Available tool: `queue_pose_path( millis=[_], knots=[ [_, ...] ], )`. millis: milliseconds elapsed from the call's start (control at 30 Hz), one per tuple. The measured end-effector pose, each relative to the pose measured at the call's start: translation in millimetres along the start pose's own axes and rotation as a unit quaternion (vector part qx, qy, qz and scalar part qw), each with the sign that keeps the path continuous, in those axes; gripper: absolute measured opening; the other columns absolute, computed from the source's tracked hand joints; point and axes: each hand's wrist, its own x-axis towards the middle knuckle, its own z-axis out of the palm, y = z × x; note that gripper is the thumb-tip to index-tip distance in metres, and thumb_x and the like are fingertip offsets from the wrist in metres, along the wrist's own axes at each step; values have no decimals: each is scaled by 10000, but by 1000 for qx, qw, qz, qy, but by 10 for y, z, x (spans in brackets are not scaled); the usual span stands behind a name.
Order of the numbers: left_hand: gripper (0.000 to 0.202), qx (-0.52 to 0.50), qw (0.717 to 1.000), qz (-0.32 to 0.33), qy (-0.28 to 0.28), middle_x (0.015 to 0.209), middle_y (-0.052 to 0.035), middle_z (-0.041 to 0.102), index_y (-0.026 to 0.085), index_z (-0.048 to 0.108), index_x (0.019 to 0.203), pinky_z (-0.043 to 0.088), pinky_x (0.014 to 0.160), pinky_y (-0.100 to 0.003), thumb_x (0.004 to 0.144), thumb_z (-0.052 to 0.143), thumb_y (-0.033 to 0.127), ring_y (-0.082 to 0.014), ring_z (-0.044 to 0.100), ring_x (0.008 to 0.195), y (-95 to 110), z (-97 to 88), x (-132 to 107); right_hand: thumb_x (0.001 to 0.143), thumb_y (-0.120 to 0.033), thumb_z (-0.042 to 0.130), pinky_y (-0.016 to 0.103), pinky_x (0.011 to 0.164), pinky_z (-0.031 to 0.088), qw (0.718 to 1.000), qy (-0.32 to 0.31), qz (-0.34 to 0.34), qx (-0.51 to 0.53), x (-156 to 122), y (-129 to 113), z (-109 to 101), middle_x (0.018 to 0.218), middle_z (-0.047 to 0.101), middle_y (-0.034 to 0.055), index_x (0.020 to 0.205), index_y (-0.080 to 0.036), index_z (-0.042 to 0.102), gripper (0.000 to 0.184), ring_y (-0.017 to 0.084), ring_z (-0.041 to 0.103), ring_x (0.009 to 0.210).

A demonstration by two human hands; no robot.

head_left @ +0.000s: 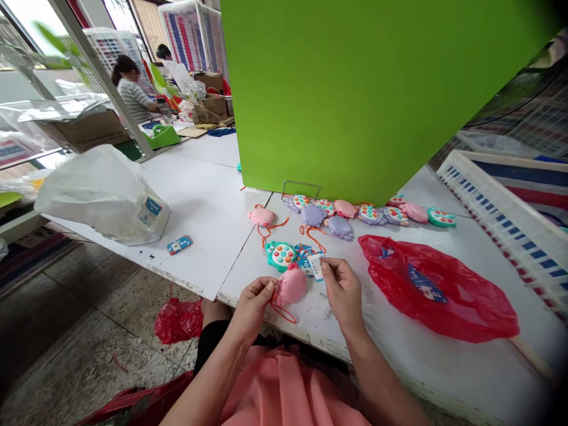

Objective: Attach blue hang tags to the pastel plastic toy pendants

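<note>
Two hands (252,307) (341,290), pink toy (290,285), paper tag (316,266), red bag (437,290) (flattened)

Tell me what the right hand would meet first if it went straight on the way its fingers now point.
Beyond the white tag pinched in the right hand, the first thing looks to be the loop of orange cord, then the lavender toy behind it, though depth is hard to judge here.
</note>
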Motion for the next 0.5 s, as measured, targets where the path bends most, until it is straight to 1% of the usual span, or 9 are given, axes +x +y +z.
queue_pose_path(
  millis=[33,67,100,133,200,233,267,333,500],
  knots=[
    [247,6,1000,-1,7,708,-11,603,138,675,829,376,670,-221,716,707,355,-100,497,646,-5,-25,14,822,-383,572,257,649,447,1000,-17,17,10,-19,-71,-31,801,618,22,865,-186,604,204,144,547,720],
    [265,15,1000,1,12,752,-27,632,144,690,873,386,700,-233,713,709,354,-114,517,682,-3,-48,26,817,-394,577,237,583,438,997,-50,46,28,-46,-142,-59,767,609,12,860,-191,606,210,131,534,669],
    [277,28,999,5,14,805,-43,655,150,700,904,390,735,-246,715,707,352,-129,533,726,5,-66,35,807,-407,584,217,511,415,991,-98,84,48,-79,-208,-79,723,596,1,850,-193,608,219,117,513,608],
    [281,43,999,11,14,855,-56,668,156,706,925,390,768,-256,722,700,350,-142,540,769,20,-79,41,795,-418,593,201,447,380,977,-157,125,66,-116,-264,-90,680,579,-8,834,-191,610,231,103,484,549],
    [273,81,996,24,1,887,-58,672,172,713,948,384,801,-267,742,679,347,-153,539,805,68,-86,41,765,-429,615,183,373,314,941,-267,190,87,-193,-326,-80,608,541,-24,785,-179,613,251,76,421,458],
    [267,104,994,29,-10,876,-51,668,178,714,954,382,804,-269,751,670,346,-154,536,805,97,-82,36,752,-428,625,178,357,293,925,-304,211,89,-227,-330,-62,581,522,-31,756,-171,609,257,64,393,429],
    [263,128,991,35,-22,854,-44,658,184,714,959,382,801,-270,760,658,347,-153,533,799,128,-74,28,744,-425,630,175,349,278,914,-326,226,88,-254,-317,-40,564,508,-37,734,-166,604,260,53,371,410],
    [257,181,981,49,-51,806,-33,627,190,718,961,383,791,-272,779,635,352,-157,528,796,185,-54,9,739,-417,631,169,340,253,906,-335,245,87,-290,-260,0,543,481,-49,705,-163,589,260,39,339,387],
    [259,290,944,93,-127,774,-36,581,201,714,987,405,761,-280,824,582,352,-159,532,778,247,-22,-28,713,-407,645,177,335,236,902,-326,271,77,-303,-162,23,520,424,-65,666,-168,573,254,40,313,377]
  ],
)
